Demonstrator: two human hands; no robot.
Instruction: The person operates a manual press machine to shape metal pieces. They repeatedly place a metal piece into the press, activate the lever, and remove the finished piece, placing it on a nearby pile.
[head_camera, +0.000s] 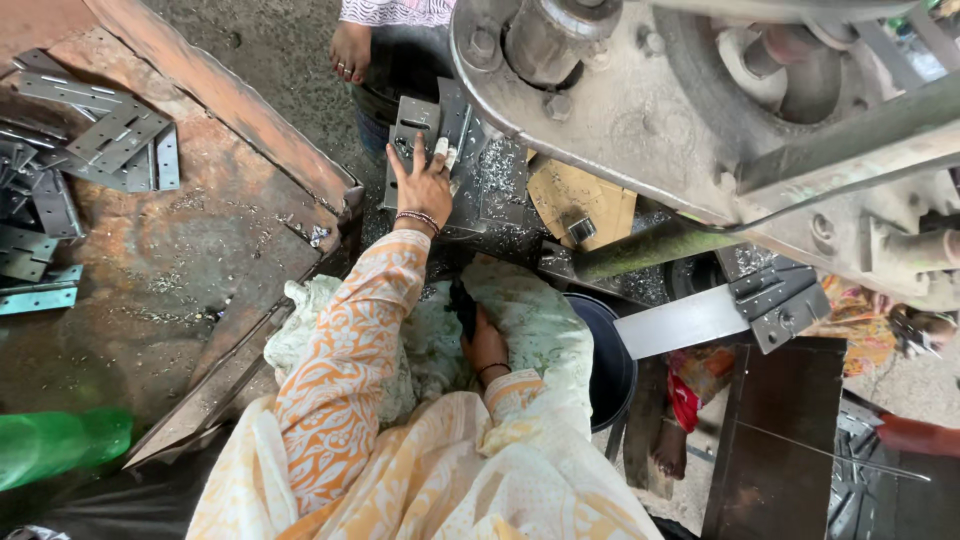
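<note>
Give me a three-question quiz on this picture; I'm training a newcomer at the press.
1. True or false: the left hand lies on a grey metal plate with its fingers spread.
2. Where does the right hand rest: A) on the rusty tray, B) in the lap on pale green cloth, C) on the press?
3. What lies piled at the tray's far left?

Key: 1 true; 2 B; 3 slotted metal plates.
</note>
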